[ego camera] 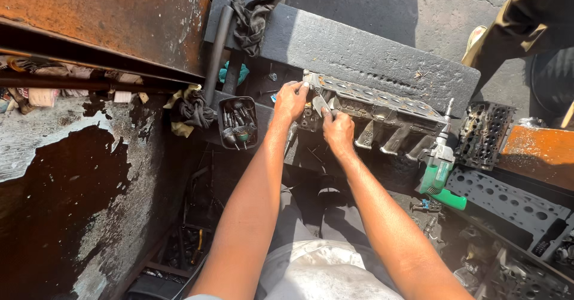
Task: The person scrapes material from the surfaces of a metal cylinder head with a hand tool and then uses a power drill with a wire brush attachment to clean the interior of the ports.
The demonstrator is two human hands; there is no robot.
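A view looking down over a seated person's lap and two bare forearms reaching toward the centre of the frame. There a long grey metal engine cylinder head (382, 106) lies on a dark, grimy desk (359, 52). Its long axis runs from the centre toward the right of the frame, dipping slightly to the right, so nearly all of it lies to the right of both hands.

The left hand (291, 100) grips the head's near-left end, fingers curled over its top edge. The right hand (338, 131) sits just below and to the right, closed around a small flat metal piece (321, 104) pressed against the same end. The two hands are close together; the right one is nearer the body of the head.

Left of the hands stands a small black tray of bits (238, 122). At right a green power tool (439, 168) leans against the casting. Another person's sleeve (526, 19) shows at upper right.
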